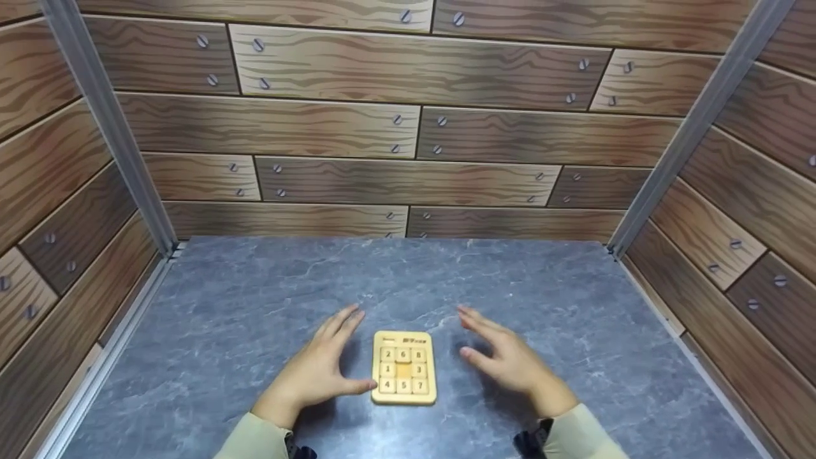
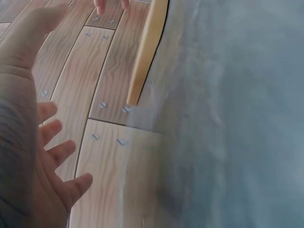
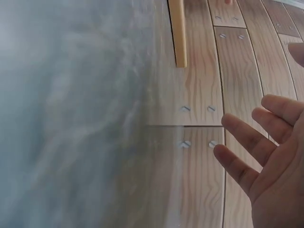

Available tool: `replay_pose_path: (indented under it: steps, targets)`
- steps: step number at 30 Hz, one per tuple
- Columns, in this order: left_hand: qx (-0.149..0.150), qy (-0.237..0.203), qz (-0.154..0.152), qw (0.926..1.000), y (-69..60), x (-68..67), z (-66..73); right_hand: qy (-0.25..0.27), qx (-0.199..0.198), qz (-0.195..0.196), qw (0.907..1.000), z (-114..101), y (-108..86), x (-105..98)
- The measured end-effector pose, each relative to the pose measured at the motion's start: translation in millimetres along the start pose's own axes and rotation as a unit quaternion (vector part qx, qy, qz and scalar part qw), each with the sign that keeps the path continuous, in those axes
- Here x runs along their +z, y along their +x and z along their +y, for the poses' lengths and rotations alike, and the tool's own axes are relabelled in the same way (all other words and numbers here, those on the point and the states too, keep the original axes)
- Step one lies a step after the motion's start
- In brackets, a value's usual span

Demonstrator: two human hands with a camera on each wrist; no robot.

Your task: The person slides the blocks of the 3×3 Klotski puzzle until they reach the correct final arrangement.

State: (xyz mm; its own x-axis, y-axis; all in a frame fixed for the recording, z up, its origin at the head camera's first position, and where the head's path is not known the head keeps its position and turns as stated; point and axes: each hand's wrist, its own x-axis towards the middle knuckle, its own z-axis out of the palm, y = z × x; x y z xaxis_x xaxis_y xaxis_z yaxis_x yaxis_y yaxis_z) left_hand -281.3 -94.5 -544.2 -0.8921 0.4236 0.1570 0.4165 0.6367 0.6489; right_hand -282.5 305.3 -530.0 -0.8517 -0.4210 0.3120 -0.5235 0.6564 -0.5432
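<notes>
A yellow number slide puzzle (image 1: 404, 398) lies flat on the grey marbled tabletop. Its tiles read 2 6 8, then 1, a gap and 3, then 4 5 7. My left hand (image 1: 319, 370) hovers at its left with fingers extended, the thumb tip by the puzzle's lower left edge; whether it touches cannot be told in the head view. To the puzzle's right, my right hand (image 1: 513, 363) is apart from it, fingers spread and holding nothing. Both wrist views catch only the puzzle's thin side (image 2: 148, 52), along with the loosely spread fingers (image 3: 249, 140).
Wood-plank-patterned walls (image 1: 408, 131) with printed screws enclose the back and both sides. Grey metal posts (image 1: 108, 121) stand in the back corners. The marbled tabletop (image 1: 408, 274) stretches around the puzzle, with a metal rail (image 1: 115, 344) along its left edge.
</notes>
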Motion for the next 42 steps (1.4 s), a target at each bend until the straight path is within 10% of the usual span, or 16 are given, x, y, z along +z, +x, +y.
replay_pose_path:
  steps: [7,20,42]
  targets:
    - [0.027,0.03,-0.005,0.9992,-11.9,10.6,-3.2,-0.006,-0.037,-0.01,0.9992,-7,-11.7,21]
    - [0.019,-0.011,-0.067,0.9975,3.2,17.0,5.6,-0.067,-0.09,-0.089,0.9898,-30,3.0,17]
    - [0.012,0.023,-0.08,0.9964,8.5,20.9,4.1,-0.094,-0.079,-0.176,0.9767,-35,5.5,33]
